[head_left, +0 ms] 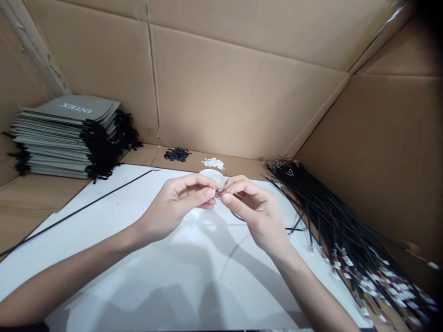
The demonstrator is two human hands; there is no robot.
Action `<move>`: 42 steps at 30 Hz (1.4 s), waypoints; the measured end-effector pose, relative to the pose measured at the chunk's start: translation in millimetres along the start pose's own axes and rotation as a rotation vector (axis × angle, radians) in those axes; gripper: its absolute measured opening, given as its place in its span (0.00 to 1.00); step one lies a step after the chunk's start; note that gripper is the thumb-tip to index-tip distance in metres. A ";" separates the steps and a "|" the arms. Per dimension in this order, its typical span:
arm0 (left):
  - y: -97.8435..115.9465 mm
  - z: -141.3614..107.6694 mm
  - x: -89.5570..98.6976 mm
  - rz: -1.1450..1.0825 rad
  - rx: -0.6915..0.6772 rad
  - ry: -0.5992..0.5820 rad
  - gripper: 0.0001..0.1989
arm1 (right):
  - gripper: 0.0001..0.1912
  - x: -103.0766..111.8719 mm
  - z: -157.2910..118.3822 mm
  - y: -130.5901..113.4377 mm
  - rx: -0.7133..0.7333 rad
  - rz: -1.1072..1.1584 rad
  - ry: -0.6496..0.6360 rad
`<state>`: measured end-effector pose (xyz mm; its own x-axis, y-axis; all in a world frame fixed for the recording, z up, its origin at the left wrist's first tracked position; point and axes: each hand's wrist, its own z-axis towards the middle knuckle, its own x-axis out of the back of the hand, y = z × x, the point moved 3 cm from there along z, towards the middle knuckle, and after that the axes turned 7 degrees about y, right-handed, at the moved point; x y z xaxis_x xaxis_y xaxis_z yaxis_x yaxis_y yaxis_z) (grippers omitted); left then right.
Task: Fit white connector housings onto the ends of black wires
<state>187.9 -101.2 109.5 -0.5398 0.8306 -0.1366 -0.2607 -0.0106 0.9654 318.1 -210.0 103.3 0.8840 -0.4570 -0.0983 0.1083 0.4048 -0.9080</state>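
Over the white work surface [180, 276], my two hands meet fingertip to fingertip. A small white connector [214, 192] is pinched between the thumb and fingers of my left hand [182, 196]. My right hand [254, 203] has its thumb and forefinger closed on thin, copper-coloured wires [228, 190], whose loose ends stick up past the fingertips. Below that hand a dark cable [237, 216] curves out. Whether the wires sit inside the connector is hidden by the fingers. Just behind the fingertips stands a white round dish [212, 174], partly covered by my hands.
Black cables with white connectors [346, 221] lie heaped at the right. A single black cable [86, 204] stretches across the left. Grey INTEX sheets with black straps [65, 133] are stacked far left. Small black pieces [177, 154] and white pieces [213, 163] lie before the cardboard wall [242, 92].
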 end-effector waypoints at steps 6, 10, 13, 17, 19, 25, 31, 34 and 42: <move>-5.9 2.4 2.7 0.047 -0.103 -0.003 0.06 | 0.03 -1.2 1.9 11.9 -0.097 0.136 0.002; -8.3 2.7 5.3 0.125 -0.183 -0.001 0.09 | 0.03 -1.0 1.9 16.0 -0.132 0.185 0.023; -6.3 2.7 7.0 0.207 -0.296 -0.003 0.10 | 0.04 -0.3 1.5 18.2 -0.159 0.178 0.033; 0.6 1.7 8.2 0.387 -0.524 -0.020 0.14 | 0.06 0.5 1.5 20.7 -0.164 0.139 0.030; 2.8 1.2 8.4 0.465 -0.584 -0.031 0.14 | 0.06 0.6 1.8 21.2 -0.162 0.125 0.019; 2.8 1.1 10.2 0.435 -0.469 -0.029 0.15 | 0.03 0.6 3.1 18.8 -0.116 0.102 -0.013; 8.7 -0.4 8.5 0.532 -0.561 -0.043 0.12 | 0.03 -1.3 3.9 17.5 -0.118 0.099 -0.048; 10.3 -0.4 8.4 0.514 -0.544 -0.021 0.11 | 0.03 -1.9 4.0 17.0 -0.124 0.100 -0.034; 7.0 2.9 11.1 0.396 -0.277 0.059 0.05 | 0.03 -0.9 1.8 15.4 -0.145 0.117 0.050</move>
<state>182.4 -90.5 115.4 -0.6829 0.7000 0.2089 -0.2252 -0.4738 0.8514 319.8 -202.0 90.2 0.8629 -0.4534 -0.2234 -0.0638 0.3407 -0.9380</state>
